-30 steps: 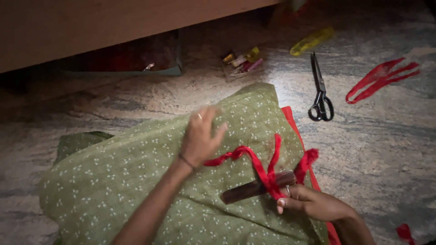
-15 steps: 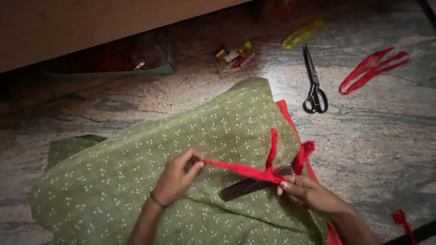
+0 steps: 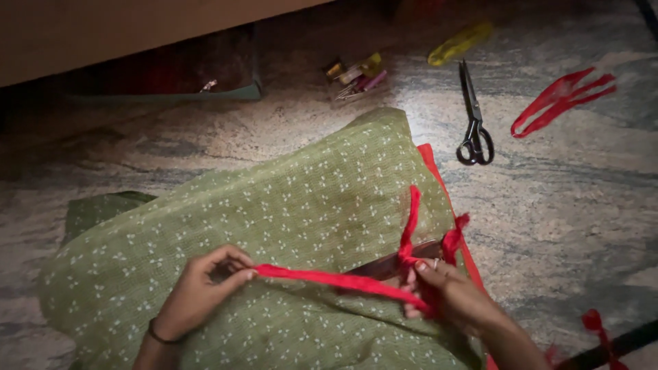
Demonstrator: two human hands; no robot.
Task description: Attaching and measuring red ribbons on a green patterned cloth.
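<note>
A green fabric with small white motifs lies spread on the stone floor. My left hand pinches one end of a red cloth strip and holds it stretched to the left. My right hand presses the strip's other part against a dark brown flat stick lying on the fabric. Two loose red ends stick up from the knot beside my right hand.
Black-handled scissors lie on the floor at upper right, with red strips further right and a yellow object above. A small clear box of sewing bits sits near a wooden furniture edge. Another red scrap lies at lower right.
My left hand came down from above the fabric, took hold of the red strip and pulled it out to the left until taut. My right hand stayed at the stick.
</note>
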